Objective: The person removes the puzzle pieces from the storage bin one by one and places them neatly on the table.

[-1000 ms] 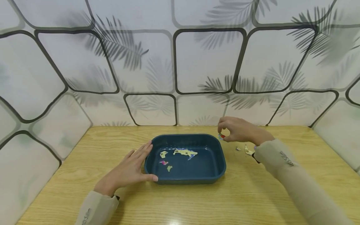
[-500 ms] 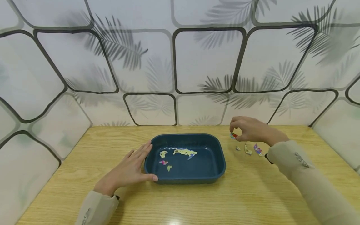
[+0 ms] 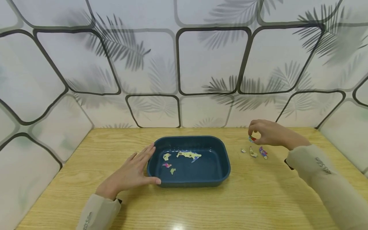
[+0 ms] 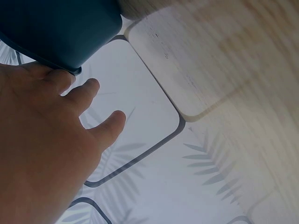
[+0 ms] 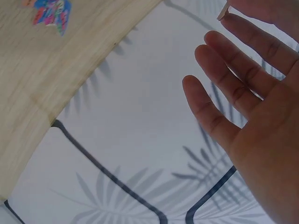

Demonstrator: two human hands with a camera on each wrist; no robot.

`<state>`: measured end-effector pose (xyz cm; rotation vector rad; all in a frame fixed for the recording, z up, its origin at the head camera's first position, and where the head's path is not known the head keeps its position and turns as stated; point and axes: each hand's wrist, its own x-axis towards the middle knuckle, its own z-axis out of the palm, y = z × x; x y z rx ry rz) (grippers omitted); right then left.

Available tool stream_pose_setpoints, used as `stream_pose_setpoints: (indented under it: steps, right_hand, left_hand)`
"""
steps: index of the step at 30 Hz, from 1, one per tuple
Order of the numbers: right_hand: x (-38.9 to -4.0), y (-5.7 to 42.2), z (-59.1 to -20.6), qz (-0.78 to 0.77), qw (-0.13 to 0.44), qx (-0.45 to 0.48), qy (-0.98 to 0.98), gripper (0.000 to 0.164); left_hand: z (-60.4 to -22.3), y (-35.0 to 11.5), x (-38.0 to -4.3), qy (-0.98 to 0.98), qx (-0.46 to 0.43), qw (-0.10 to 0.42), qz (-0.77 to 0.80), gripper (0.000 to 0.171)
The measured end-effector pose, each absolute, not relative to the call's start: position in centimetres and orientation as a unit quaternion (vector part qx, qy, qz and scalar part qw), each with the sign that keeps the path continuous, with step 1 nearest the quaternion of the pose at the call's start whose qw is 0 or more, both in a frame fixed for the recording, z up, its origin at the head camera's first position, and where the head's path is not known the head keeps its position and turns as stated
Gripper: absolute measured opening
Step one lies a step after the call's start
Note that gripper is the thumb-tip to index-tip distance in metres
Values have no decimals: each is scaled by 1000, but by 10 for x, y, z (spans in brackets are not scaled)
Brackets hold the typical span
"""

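One long cream piece with a blue end lay in the dark blue tray at the centre of the frame; to its left sat a small cream piece, a pink piece and a green piece, each apart from the others. The left hand, left of centre, touched the tray's left end, its fingers straight and its thumb spread wide from them. Right of centre, the right hand pinched a red-and-blue piece narrowly between thumb and finger; in the right wrist view its other fingers stretched out. Whether that piece met the wooden counter could not be told. Just below it in the frame, a tiny pale piece, a curved cream piece and a purple-and-blue piece lay in a row. Behind rose a leaf-patterned wall.
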<state>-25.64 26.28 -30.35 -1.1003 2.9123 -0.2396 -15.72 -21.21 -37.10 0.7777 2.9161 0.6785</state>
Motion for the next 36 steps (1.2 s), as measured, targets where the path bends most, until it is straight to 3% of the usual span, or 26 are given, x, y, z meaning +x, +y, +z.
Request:
stream_pose_setpoints:
  steps: [27, 36]
  right_hand:
    - [-257, 331, -341, -79, 62, -296, 950, 11]
    - [-261, 345, -353, -73, 55, -291, 952, 13]
  left_hand:
    - [-372, -212, -157, 941, 251, 24, 224, 113]
    - [-371, -213, -157, 940, 250, 27, 229, 113]
